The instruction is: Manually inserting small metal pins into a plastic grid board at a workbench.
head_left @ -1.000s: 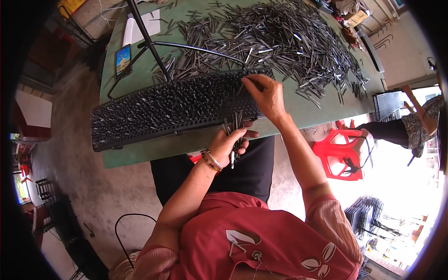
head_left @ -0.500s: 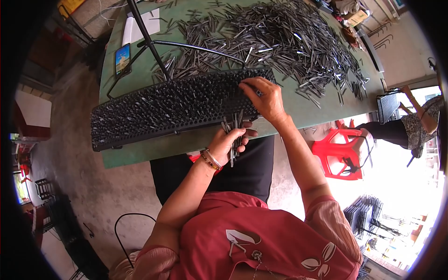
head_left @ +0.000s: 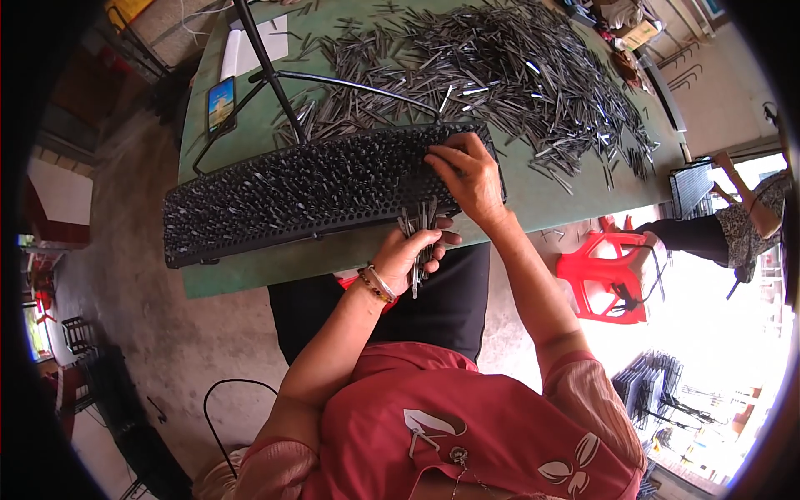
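Observation:
A long black perforated panel, its holes bristling with upright thin dark strips, lies tilted along the table's near edge. Toward its right end and front rim, open holes show. My left hand is closed round a bundle of thin dark strips just in front of that rim. Over the panel's right end, my right hand has thumb and fingers pinched close to the holes; whatever is between the fingertips is too small to make out.
A big heap of loose dark strips covers the green table beyond the panel. Black metal legs rise behind it, near a phone and white paper. Right of me stand a red stool and another person.
My right hand has shifted slightly left over the panel's right end, still pinched. My left hand stays almost in place with its bundle.

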A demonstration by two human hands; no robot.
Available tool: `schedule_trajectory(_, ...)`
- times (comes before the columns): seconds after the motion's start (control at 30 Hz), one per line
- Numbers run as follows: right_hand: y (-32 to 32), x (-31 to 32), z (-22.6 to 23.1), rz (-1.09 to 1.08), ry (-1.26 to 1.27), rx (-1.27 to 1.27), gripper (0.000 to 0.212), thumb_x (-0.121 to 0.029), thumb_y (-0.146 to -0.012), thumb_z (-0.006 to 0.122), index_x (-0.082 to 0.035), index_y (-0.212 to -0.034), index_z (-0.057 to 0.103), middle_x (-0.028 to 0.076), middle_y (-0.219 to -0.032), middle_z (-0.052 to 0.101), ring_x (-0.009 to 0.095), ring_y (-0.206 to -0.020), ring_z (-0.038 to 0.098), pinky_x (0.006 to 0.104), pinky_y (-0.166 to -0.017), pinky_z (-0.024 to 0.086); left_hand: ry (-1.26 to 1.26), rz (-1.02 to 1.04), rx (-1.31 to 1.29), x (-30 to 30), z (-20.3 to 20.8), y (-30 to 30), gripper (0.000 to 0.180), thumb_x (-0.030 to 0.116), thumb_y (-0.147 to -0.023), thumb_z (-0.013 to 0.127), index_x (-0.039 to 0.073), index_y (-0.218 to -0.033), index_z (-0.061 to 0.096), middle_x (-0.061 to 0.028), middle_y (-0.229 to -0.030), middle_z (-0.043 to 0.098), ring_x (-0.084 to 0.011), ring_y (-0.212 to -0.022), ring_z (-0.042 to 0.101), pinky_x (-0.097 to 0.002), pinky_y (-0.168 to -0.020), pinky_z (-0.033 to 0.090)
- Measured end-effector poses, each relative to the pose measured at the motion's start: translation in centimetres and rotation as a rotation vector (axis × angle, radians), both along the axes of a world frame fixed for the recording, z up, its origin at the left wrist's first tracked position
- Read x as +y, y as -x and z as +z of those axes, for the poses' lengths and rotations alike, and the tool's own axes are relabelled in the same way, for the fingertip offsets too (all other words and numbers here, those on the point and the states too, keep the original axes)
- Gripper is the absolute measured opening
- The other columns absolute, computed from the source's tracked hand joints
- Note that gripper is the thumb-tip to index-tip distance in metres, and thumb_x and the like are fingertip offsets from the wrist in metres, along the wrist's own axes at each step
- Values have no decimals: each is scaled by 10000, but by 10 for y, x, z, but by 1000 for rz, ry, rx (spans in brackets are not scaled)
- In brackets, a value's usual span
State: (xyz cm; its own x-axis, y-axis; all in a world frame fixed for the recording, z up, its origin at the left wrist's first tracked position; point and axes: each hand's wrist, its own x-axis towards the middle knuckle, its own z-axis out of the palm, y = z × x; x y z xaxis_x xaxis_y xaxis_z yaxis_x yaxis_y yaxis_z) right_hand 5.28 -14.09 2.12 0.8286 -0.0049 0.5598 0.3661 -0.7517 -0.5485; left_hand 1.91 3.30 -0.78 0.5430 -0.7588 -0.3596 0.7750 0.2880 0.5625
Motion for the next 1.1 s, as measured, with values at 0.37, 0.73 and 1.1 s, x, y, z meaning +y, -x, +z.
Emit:
schedule_trajectory(0.37,1,-2,11,45,341,26,233,-145,-814,665,-61,-1032,665,78,-938,565,252,-787,585,352,-699,471,-18,8,3,0,7,-1,319,143,-904,509,19,-1198,520,-115,-951,656,-94,-701,579,-255,-584,516)
schedule_trajectory(0.73,25,0,28,88,-243,459,266,-248,-844,682,17,-845,693,84,-747,610,153,-658,617,275,-572,465,34,48,-88,4,11,1,337,164,-909,537,30,-1217,506,-91,-922,648,-92,-673,575,-235,-549,495)
schedule_trajectory(1.1,20,-3,33,-85,-582,600,195,-158,-873,652,22,-940,683,28,-753,655,52,-662,557,208,-587,455,-12,43,-17,4,3,2,291,162,-908,524,49,-1176,538,-101,-938,640,-74,-642,530,-199,-506,422)
